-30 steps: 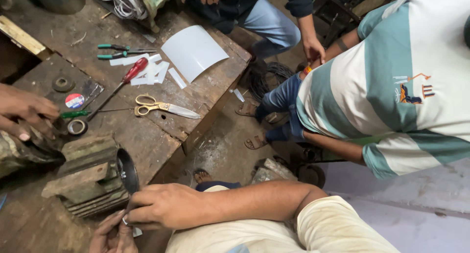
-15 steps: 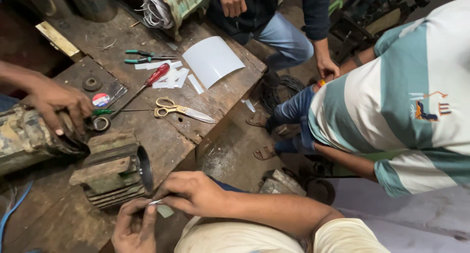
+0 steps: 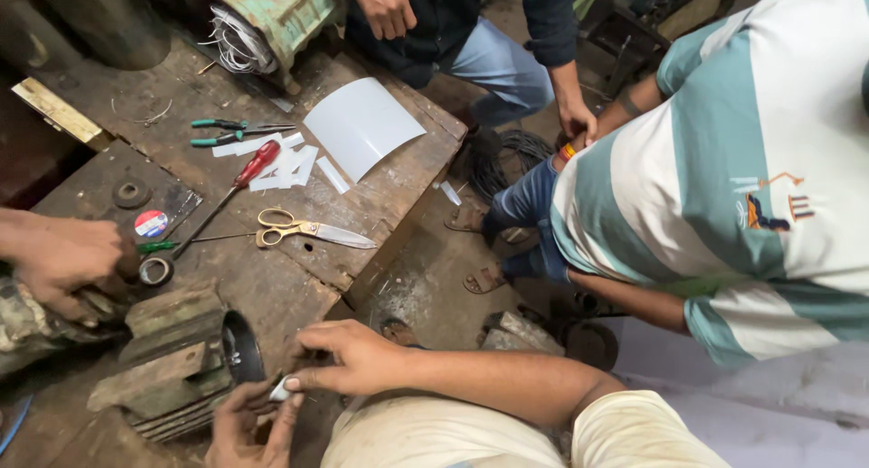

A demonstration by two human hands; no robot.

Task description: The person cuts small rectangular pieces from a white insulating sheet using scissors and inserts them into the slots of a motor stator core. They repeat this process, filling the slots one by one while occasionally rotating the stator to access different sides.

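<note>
While your left hand [image 3: 240,427] and right hand [image 3: 348,359] pinch a small white strip [image 3: 281,393], both fingers close on it. At ten o'clock sits the finned motor housing [image 3: 176,359].

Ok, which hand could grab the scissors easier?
Probably the right hand: it lies nearer the scissors. The left hand sits lower, by the motor. Both pinch a white piece.

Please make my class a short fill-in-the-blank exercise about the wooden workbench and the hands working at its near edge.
1. The scissors have ___ handles.
2. The screwdriver has a ___ handle.
3. The left hand and right hand pinch a small ___ piece.
4. The curved white sheet lies on the wooden ___.

Missing words: yellow; red; white; workbench
</note>
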